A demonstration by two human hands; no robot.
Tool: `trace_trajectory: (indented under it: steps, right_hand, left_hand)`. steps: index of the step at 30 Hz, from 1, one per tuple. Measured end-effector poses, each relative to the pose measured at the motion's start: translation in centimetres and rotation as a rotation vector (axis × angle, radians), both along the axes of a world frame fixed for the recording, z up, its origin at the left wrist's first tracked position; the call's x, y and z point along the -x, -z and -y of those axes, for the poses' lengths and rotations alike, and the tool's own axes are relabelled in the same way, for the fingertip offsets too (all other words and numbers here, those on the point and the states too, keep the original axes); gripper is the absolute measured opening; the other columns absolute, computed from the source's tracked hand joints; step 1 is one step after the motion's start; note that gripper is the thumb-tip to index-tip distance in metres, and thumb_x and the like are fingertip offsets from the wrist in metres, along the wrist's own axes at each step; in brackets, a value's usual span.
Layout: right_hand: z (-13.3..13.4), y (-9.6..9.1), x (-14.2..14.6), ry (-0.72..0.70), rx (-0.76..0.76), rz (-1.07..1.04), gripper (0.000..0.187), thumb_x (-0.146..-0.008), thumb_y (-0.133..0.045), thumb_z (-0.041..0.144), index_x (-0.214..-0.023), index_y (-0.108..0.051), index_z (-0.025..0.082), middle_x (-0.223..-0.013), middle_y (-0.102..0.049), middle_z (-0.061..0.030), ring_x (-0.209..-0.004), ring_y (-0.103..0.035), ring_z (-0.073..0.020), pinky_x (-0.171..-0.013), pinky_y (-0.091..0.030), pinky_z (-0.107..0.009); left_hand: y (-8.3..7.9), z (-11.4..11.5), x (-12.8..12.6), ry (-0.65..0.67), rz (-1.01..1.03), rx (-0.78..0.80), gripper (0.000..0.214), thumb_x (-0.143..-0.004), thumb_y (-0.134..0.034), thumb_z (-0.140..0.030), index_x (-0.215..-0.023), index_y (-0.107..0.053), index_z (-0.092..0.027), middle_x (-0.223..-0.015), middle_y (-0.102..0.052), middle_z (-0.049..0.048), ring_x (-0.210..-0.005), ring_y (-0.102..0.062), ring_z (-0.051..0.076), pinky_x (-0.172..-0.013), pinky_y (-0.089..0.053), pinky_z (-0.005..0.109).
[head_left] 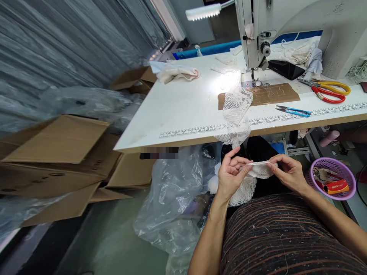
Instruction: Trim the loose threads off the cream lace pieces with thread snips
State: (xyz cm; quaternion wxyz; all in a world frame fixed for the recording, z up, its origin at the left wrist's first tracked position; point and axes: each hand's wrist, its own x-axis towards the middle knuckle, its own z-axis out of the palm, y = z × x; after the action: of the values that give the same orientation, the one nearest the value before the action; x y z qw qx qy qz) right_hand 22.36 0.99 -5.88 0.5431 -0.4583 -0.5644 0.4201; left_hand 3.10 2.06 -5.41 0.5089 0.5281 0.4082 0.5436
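Note:
Between my two hands a strip of white lace (260, 170) is stretched just below the table's front edge. My left hand (231, 172) pinches its left end between thumb and fingers, the index finger raised. At the other end, my right hand (288, 172) grips the lace with thumb and fingertips. More lace (243, 193) hangs below onto my lap. Another lace length (236, 105) drapes from beside the needle over the table edge, down to near my left fingertips. Whether it joins the held strip I cannot tell.
The sewing machine (252, 38) stands on the white table (177, 110). Blue thread snips (294, 111) and red and yellow scissors (329, 91) lie at right. A purple basket (332, 196) sits below right. Cardboard boxes (57, 141) and clear plastic (172, 198) are at left.

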Motion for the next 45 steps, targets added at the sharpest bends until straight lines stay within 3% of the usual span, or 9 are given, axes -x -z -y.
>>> trace_trajectory:
  steps: [11,21,27,35,39,45]
  right_hand:
    - [0.0,0.1,0.3,0.024,0.072,-0.057,0.027,-0.077,-0.076,0.045,-0.074,-0.065,0.020,-0.071,-0.066,-0.0021,-0.064,-0.061,-0.0147,-0.061,-0.051,-0.027]
    - [0.0,0.5,0.3,0.034,0.022,0.069,0.020,-0.083,-0.070,0.041,-0.078,-0.070,0.021,-0.074,-0.071,-0.0026,-0.066,-0.062,-0.0162,-0.064,-0.050,-0.030]
    - [0.0,0.2,0.4,0.028,0.096,-0.037,0.026,-0.078,-0.075,0.046,-0.079,-0.067,0.021,-0.077,-0.069,-0.0026,-0.069,-0.063,-0.0163,-0.067,-0.051,-0.030]
    - [-1.2,-0.6,0.3,-0.189,0.407,-0.323,0.042,-0.058,-0.090,0.048,-0.081,-0.068,0.021,-0.075,-0.069,0.0010,-0.065,-0.063,-0.0114,-0.062,-0.052,-0.025]
    - [-1.7,-1.5,0.5,-0.272,0.458,-0.422,0.043,-0.057,-0.091,0.043,-0.088,-0.072,0.022,-0.078,-0.072,0.0010,-0.068,-0.066,-0.0108,-0.067,-0.054,-0.025]
    - [-1.8,-2.1,1.4,-0.340,0.481,-0.396,0.039,-0.058,-0.091,0.042,-0.087,-0.075,0.022,-0.080,-0.076,-0.0006,-0.070,-0.069,-0.0111,-0.068,-0.055,-0.024]
  left_hand:
    - [0.0,0.1,0.2,0.010,-0.028,-0.044,0.056,-0.078,-0.080,-0.029,-0.127,-0.055,-0.020,-0.090,-0.075,0.0039,-0.083,-0.075,0.015,-0.076,-0.059,0.026]
    - [-0.5,0.0,0.1,-0.040,0.000,0.067,0.055,-0.072,-0.084,-0.027,-0.119,-0.056,-0.019,-0.082,-0.076,0.0005,-0.087,-0.077,0.019,-0.086,-0.059,0.032]
    - [-0.7,-0.2,0.2,-0.031,0.010,0.145,0.057,-0.069,-0.086,-0.028,-0.117,-0.058,-0.018,-0.081,-0.076,0.0002,-0.088,-0.076,0.019,-0.087,-0.058,0.033]
    - [-0.7,-0.3,0.6,-0.030,0.068,0.260,0.055,-0.063,-0.088,-0.028,-0.110,-0.063,-0.016,-0.077,-0.073,0.0002,-0.072,-0.071,0.014,-0.069,-0.056,0.024]
    - [-1.6,0.4,1.3,-0.062,0.047,0.239,0.054,-0.064,-0.088,-0.026,-0.111,-0.064,-0.016,-0.074,-0.072,-0.0004,-0.068,-0.069,0.013,-0.064,-0.054,0.023]
    - [-2.3,1.1,2.5,-0.133,0.036,0.195,0.053,-0.062,-0.088,-0.022,-0.110,-0.064,-0.017,-0.072,-0.071,-0.0017,-0.067,-0.069,0.012,-0.062,-0.055,0.022]
